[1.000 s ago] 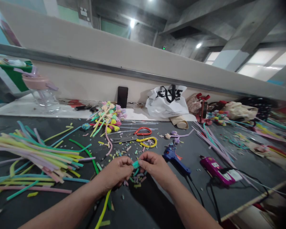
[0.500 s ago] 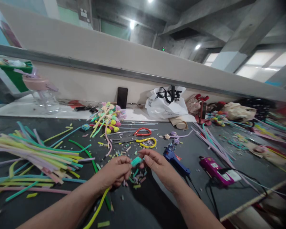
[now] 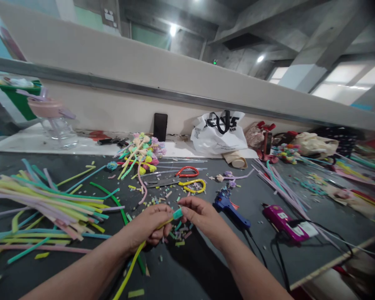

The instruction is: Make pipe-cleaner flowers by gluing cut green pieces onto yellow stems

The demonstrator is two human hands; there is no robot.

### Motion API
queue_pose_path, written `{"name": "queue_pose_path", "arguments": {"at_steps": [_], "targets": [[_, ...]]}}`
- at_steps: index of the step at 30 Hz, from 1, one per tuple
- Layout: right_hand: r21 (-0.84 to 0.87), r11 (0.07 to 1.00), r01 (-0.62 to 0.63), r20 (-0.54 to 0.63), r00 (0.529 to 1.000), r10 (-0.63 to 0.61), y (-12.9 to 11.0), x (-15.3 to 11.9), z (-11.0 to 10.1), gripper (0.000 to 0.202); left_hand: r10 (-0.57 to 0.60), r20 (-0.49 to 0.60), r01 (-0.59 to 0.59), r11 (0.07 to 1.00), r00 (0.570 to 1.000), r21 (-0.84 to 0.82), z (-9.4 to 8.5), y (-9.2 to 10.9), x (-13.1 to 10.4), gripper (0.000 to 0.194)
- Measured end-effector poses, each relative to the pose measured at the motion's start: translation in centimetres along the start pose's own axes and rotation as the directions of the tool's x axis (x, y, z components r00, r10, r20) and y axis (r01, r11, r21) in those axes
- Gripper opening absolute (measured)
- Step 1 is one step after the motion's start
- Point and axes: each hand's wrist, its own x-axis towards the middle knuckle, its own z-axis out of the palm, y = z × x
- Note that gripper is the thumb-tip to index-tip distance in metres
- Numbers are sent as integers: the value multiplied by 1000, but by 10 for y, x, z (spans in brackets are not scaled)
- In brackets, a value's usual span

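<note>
Above the table point(image 3: 203, 273), the left hand point(image 3: 153, 225) is clutching a stem point(image 3: 130, 268), the right hand point(image 3: 200, 216) pinching a tuft point(image 3: 177, 214), seemingly fitting them, next needing steadiness

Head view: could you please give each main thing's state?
Left hand, closed around yellow stem
Right hand, fingertips at teal piece
Phone, upright, screen dark
Glue gun, lying down, corded
Purple device, lying flat
Bottle, upright, lidded
White bag, upright
Scissors, lying down, open or shut unclear
Green bin, contents showing

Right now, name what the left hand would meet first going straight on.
The left hand would meet the teal piece right before it, then probably the right hand; depth is unclear.
</note>
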Motion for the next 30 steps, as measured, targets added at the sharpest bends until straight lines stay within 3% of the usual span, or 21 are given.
{"name": "queue_pose_path", "arguments": {"at_steps": [13,20,26,30], "targets": [[61,997,-47,-59,997,50,0,2,-4,18,47,22,-46,999,999,-24,0,0,-3,23],[49,994,-99,-59,993,102,4,6,-7,17,16,106,-14,1000,994,-18,0,0,-4,20],[32,990,-134,-46,990,136,1,7,-5,21,-14,148,-6,991,989,133,-4,-7,2,19],[68,992,-107,17,994,106,-1,5,-7,27,-16,143,-3,991,990,134,-8,-9,3,21]]}}
